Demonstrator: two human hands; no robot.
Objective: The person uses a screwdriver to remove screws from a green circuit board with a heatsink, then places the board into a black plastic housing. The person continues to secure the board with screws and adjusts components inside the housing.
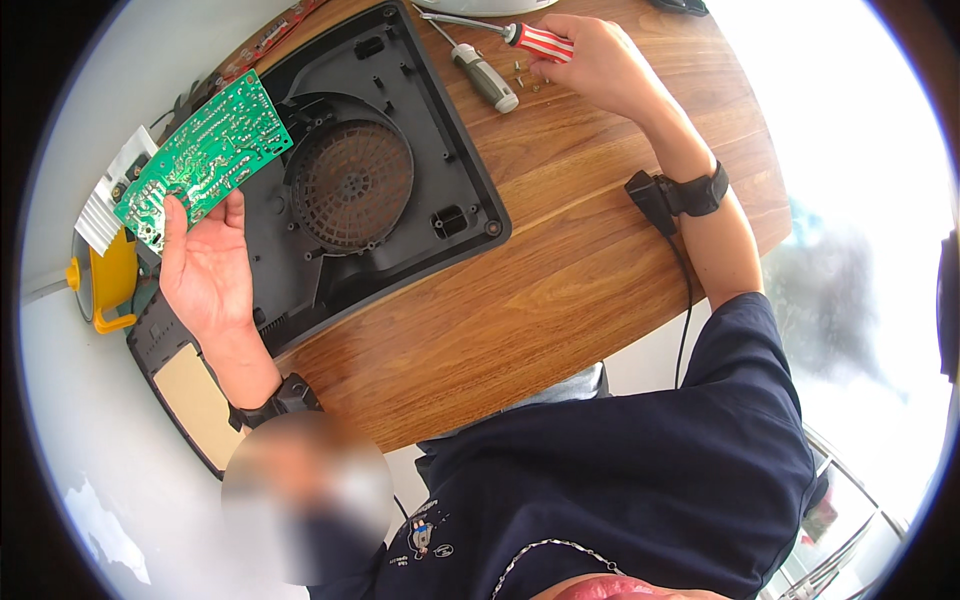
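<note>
My left hand (212, 268) holds a green circuit board (215, 140) by its lower edge, tilted up with the soldered side showing. A silver finned heat sink (105, 205) sticks out at the board's left end. Under and beside it lies a black plastic housing (440, 130) with a round vent grille (355, 180). At the far edge of the table, my right hand (605, 68) is closed around a screwdriver (543, 43) with a red and white striped handle, its shaft pointing left. Just below that shaft rests a second screwdriver (485, 80) with a grey handle.
Several small screws (520, 75) lie beside the grey screwdriver on the wooden table (540, 260). A yellow and grey object (110, 280) stands at the left by the white wall. Part of a red circuit board (265, 45) shows at the far left. A cable (688, 300) hangs from my right wrist strap.
</note>
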